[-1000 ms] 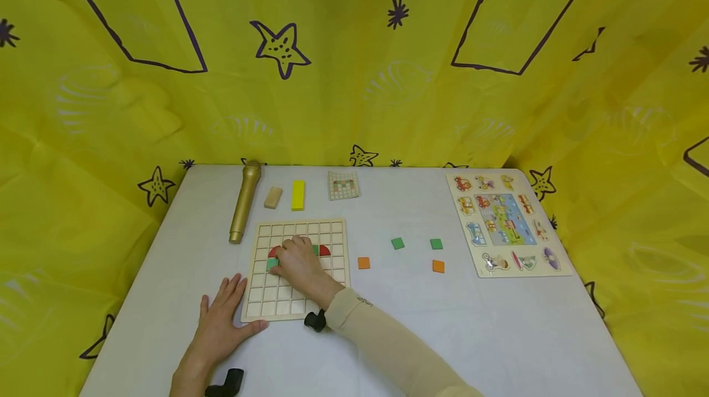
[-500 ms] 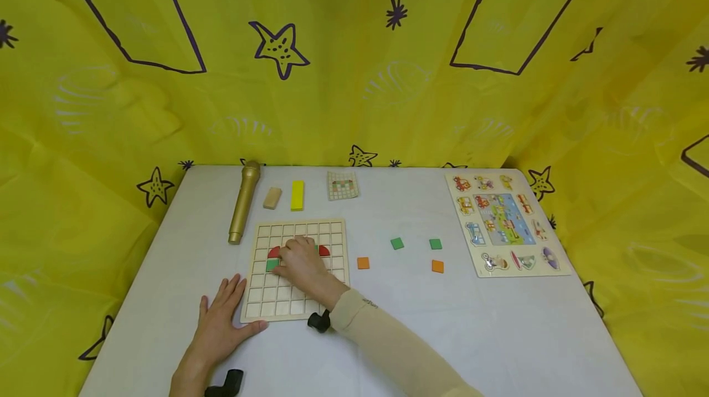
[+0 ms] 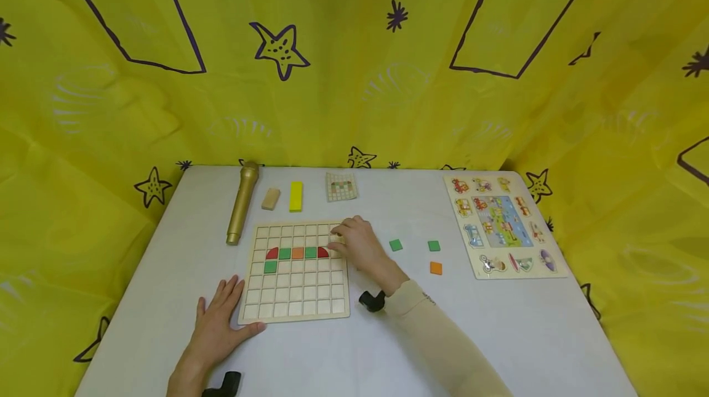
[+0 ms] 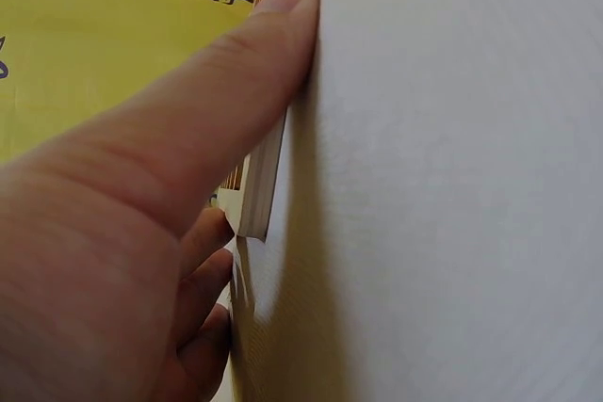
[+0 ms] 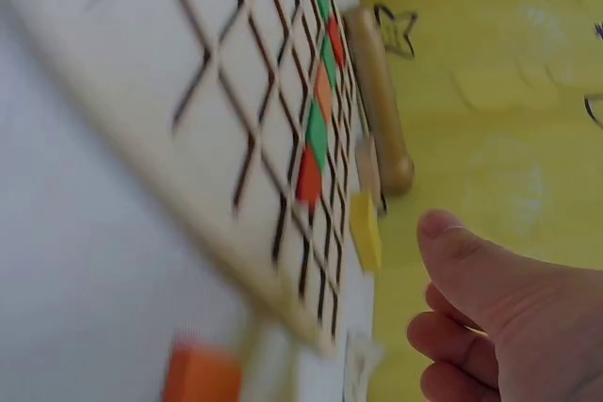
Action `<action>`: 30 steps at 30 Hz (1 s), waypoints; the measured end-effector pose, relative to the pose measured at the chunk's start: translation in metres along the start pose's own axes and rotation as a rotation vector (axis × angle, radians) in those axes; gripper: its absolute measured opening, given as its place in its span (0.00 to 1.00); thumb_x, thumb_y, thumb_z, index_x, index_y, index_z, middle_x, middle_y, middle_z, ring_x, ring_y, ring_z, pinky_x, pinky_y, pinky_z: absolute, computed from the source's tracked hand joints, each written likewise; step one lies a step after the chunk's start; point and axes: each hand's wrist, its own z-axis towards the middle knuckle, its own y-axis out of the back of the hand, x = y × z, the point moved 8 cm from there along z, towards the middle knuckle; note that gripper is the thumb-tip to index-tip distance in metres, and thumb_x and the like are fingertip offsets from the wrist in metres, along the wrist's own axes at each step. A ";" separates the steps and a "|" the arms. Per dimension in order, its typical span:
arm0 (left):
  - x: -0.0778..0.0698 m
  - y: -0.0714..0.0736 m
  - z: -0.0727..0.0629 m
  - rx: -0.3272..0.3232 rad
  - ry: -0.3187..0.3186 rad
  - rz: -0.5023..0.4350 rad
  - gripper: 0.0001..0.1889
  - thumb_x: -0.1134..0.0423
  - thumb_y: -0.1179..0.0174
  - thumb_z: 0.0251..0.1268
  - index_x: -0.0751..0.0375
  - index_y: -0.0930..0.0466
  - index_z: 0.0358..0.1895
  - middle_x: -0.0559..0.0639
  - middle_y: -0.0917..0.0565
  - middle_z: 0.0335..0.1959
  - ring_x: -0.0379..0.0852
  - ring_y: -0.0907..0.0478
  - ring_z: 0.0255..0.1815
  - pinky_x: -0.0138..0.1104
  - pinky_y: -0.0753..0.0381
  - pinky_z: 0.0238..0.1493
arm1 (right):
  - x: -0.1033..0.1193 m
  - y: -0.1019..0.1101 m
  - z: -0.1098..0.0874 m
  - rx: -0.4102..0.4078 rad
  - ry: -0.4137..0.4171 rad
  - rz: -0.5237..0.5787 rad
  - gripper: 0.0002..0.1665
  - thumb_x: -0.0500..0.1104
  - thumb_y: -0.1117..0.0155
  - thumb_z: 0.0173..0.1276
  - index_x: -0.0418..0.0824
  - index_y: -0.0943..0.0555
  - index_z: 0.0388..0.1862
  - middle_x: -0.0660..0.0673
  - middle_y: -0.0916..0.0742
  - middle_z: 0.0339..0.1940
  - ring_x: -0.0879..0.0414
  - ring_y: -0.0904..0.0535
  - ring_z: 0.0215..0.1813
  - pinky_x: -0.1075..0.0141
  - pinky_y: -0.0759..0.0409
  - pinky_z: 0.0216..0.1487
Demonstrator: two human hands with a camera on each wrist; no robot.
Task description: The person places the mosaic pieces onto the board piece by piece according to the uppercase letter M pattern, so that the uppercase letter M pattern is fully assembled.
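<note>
A wooden grid board [image 3: 299, 318] lies on the table. One row holds a red rounded piece [image 3: 272, 253], green, orange [image 3: 298, 253] and green squares, and another red piece [image 3: 323, 252]. Another green square [image 3: 270, 267] sits below the row's left end. My left hand [image 3: 218, 323] rests flat, fingers beside the board's left edge; in the left wrist view its thumb [image 4: 217, 91] touches the board's side. Over the board's right edge is my right hand [image 3: 362, 249], thumb and fingers apart, holding nothing. Near it lies an orange square tile [image 5: 203, 374], hidden behind the hand in the head view.
Right of the board lie two green tiles [image 3: 395, 245] and another orange tile [image 3: 436, 268]. Behind it are a gold microphone [image 3: 242, 203], a wooden block [image 3: 271, 199], a yellow block [image 3: 296, 196] and a pattern card [image 3: 341, 187]. A picture puzzle [image 3: 465, 252] lies far right.
My right hand has left the row's middle and moved right to the board's edge, uncovering an orange square between the two green ones. The left hand keeps its place.
</note>
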 end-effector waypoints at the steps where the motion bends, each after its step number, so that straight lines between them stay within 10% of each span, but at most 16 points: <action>1: 0.000 0.000 0.000 0.000 0.000 -0.002 0.58 0.33 0.30 0.45 0.71 0.40 0.72 0.68 0.43 0.74 0.66 0.55 0.75 0.67 0.70 0.66 | -0.010 0.005 -0.004 -0.003 -0.010 -0.004 0.18 0.52 0.28 0.62 0.41 0.13 0.44 0.49 0.15 0.38 0.52 0.25 0.43 0.59 0.27 0.45; 14: -0.003 0.003 0.000 -0.002 0.003 0.001 0.58 0.33 0.30 0.44 0.71 0.40 0.72 0.67 0.43 0.74 0.66 0.55 0.75 0.65 0.71 0.66 | -0.102 0.045 -0.050 0.069 -0.171 -0.052 0.16 0.47 0.28 0.63 0.38 0.13 0.45 0.48 0.15 0.36 0.49 0.24 0.41 0.55 0.26 0.43; 30: -0.008 0.005 0.000 -0.018 0.000 -0.001 0.57 0.35 0.29 0.44 0.72 0.39 0.71 0.69 0.42 0.73 0.67 0.54 0.75 0.67 0.69 0.66 | -0.111 0.037 -0.072 0.154 -0.172 -0.031 0.18 0.46 0.25 0.59 0.39 0.13 0.46 0.45 0.15 0.42 0.48 0.24 0.43 0.52 0.26 0.43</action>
